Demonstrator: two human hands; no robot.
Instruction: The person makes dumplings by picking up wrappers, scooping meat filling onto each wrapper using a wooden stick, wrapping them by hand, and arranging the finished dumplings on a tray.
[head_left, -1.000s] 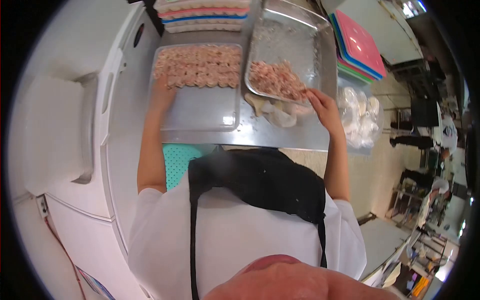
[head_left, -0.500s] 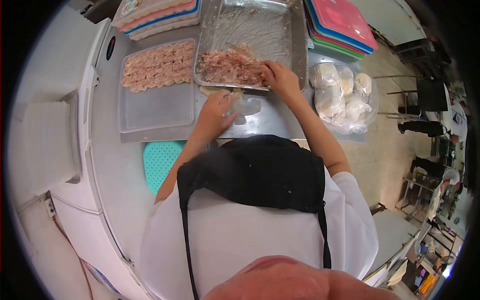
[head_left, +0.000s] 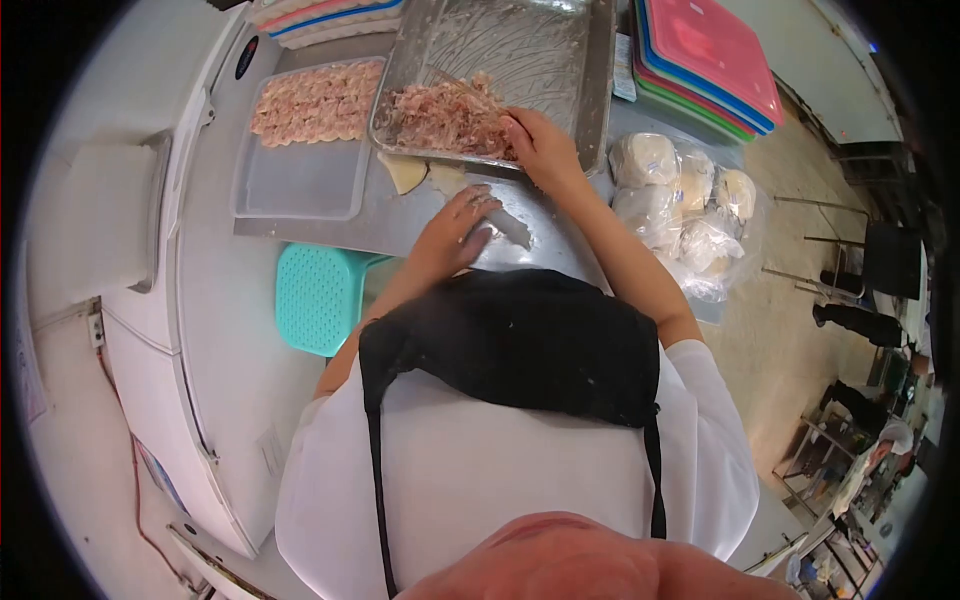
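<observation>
Meat: a pale pink, chunky heap of minced meat (head_left: 445, 115), raw by the look of it, at the near end of a deep rectangular silver metal pan (head_left: 500, 40). Rest of the pan is streaked with smears.
Step, as I read it: right hand working at the meat, left hand at a thin whitish translucent sheet (head_left: 514, 229) on the grey steel table (head_left: 385, 212).
Right hand (head_left: 545, 150): over the pan's near rim, fingers bent down into the heap's right edge. Tips are buried, so can't tell if they're pinching anything.
Left hand (head_left: 455, 232): low over the table, fingers loosely curled, thumb apart from them. Sheet's right at the fingertips; can't tell if it's actually gripped.
Next move: imo it calls for a light touch on that flimsy sheet, and for lifting the right fingers over the rim.
By the pan: cream-coloured flat piece (head_left: 404, 173) just below the rim.
Left side: shallow translucent plastic tray (head_left: 300, 190), its far half covered by rows of small meat-topped pieces (head_left: 310, 103).
Right side: clear plastic bag of round pale lumps (head_left: 650, 160), with stacked multicoloured plastic lids (head_left: 705, 50) beyond.
Below: turquoise perforated plastic stool (head_left: 315, 300).
</observation>
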